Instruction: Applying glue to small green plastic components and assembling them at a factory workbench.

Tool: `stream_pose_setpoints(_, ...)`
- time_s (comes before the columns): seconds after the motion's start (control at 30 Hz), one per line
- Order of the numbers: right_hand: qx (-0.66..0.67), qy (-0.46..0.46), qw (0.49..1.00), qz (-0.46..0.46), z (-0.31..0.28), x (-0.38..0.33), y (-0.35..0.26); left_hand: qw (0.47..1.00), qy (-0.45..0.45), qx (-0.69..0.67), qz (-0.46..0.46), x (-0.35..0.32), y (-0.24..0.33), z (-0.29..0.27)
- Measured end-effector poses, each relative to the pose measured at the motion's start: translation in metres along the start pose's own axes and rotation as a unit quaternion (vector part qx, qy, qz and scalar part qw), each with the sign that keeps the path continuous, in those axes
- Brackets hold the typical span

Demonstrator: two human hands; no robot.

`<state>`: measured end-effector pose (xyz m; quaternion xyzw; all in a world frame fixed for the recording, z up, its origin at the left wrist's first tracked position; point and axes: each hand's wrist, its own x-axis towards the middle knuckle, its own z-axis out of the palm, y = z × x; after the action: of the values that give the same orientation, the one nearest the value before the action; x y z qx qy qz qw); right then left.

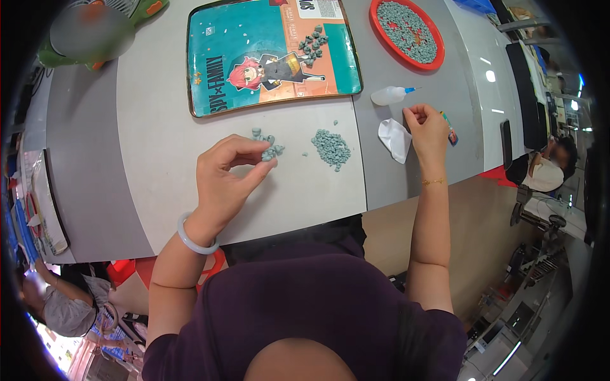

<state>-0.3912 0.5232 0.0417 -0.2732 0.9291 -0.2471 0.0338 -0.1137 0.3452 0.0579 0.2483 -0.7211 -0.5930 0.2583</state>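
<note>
My left hand pinches a small grey-green piece between thumb and fingertips, just above the table. A few more such pieces lie beside it, and a small heap of them sits to the right. My right hand is further right, fingertips closed on something tiny that I cannot make out, next to a crumpled white paper. A small white squeeze bottle with a blue tip lies just beyond it.
A rectangular printed tray with a cartoon figure holds a cluster of pieces at the back. A red round dish full of pieces stands at the back right. A dark phone lies at the right. Other people sit at lower left and far right.
</note>
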Motion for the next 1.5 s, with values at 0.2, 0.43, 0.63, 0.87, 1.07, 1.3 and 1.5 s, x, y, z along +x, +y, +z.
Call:
stream_pose_setpoints(0.2, 0.017, -0.045, 0.998, -0.046, -0.009, 0.009, 0.009, 1.0, 0.006, -0.003, 0.006, 0.001, -0.001, -0.001)
stream_pose_setpoints(0.43, 0.083, 0.011, 0.988, -0.131, 0.003, 0.017, 0.002, 1.0, -0.004, -0.002, 0.004, 0.001, -0.002, 0.0)
stream_pose_setpoints(0.63, 0.037, -0.017, 0.996, -0.08, 0.003, 0.022, -0.009, 1.0, 0.004, -0.002, 0.0, 0.001, -0.002, 0.0)
stream_pose_setpoints(0.87, 0.06, -0.139, 0.974, -0.17, -0.014, 0.027, 0.009, 1.0, 0.005, -0.005, 0.008, 0.0, -0.001, 0.0)
stream_pose_setpoints(1.07, 0.056, -0.082, 0.982, -0.162, -0.013, 0.02, 0.014, 1.0, 0.003, -0.003, 0.01, 0.001, -0.002, -0.001)
stream_pose_setpoints(1.3, 0.012, -0.097, 0.968, -0.232, -0.013, 0.026, 0.011, 1.0, 0.006, 0.009, 0.02, 0.002, -0.002, -0.001)
stream_pose_setpoints(1.5, 0.035, -0.102, 0.965, -0.238, -0.016, 0.027, 0.011, 1.0, 0.007, 0.003, 0.019, 0.001, -0.006, -0.001)
